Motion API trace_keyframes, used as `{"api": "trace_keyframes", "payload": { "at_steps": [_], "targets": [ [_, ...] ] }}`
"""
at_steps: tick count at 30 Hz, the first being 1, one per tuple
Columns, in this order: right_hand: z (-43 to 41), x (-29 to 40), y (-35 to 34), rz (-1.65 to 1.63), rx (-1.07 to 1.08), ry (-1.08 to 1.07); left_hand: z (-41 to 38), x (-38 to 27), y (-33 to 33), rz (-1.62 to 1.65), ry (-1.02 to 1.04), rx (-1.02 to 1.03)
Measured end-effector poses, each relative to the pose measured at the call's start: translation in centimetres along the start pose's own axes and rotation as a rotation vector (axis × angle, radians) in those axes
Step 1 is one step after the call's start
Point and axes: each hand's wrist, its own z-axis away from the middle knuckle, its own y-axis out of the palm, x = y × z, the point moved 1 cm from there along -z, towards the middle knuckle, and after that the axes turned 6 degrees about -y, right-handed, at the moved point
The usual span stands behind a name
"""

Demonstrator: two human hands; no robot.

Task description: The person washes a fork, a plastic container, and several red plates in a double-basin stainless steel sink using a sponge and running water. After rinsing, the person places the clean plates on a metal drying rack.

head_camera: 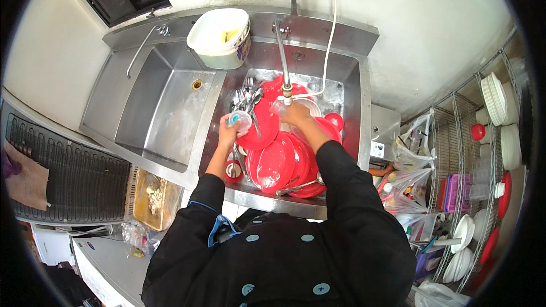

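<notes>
My left hand (227,133) grips a small clear plastic cup (242,124) with something blue at it, over the left part of the right sink basin. Under the faucet spout (287,94) is my right hand (297,114), its fingers around a blurred clear item (279,109), seemingly a plastic cup. Red plates (271,164) lie heaped in the basin below both hands. Forks and spoons (247,99) are piled beyond my left hand. A large metal utensil (298,185) rests across the nearer plates. A white bowl (310,105) is partly hidden behind my right hand.
A white tub (219,47) with a yellow sponge (230,35) stands on the divider's back end. The left basin (170,111) has its own faucet (143,49). At right, a wire rack (452,145) holds dishes beside hanging plastic bags (411,179). A yellow bin (149,200) holds food scraps.
</notes>
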Motion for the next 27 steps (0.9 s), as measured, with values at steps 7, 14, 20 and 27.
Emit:
{"api": "trace_keyframes", "payload": {
  "at_steps": [7, 14, 20, 27],
  "targets": [
    [3.4, -1.1, -1.0, -0.102, -0.156, -0.149, 0.6, 3.1, -1.4, 0.217, -0.224, 0.147],
    [4.1, -0.8, -2.5, -0.204, -0.276, -0.07, 1.2, 2.3, 1.5, 0.549, -0.374, 0.346],
    [5.1, 0.7, -4.6, -0.15, -0.204, 0.019, 0.7, 1.9, -0.7, 0.703, -0.516, 0.462],
    [4.7, 0.5, -4.2, 0.083, -0.157, 0.151, -0.9, 3.3, -0.1, 0.621, -0.607, 0.462]
  ]
}}
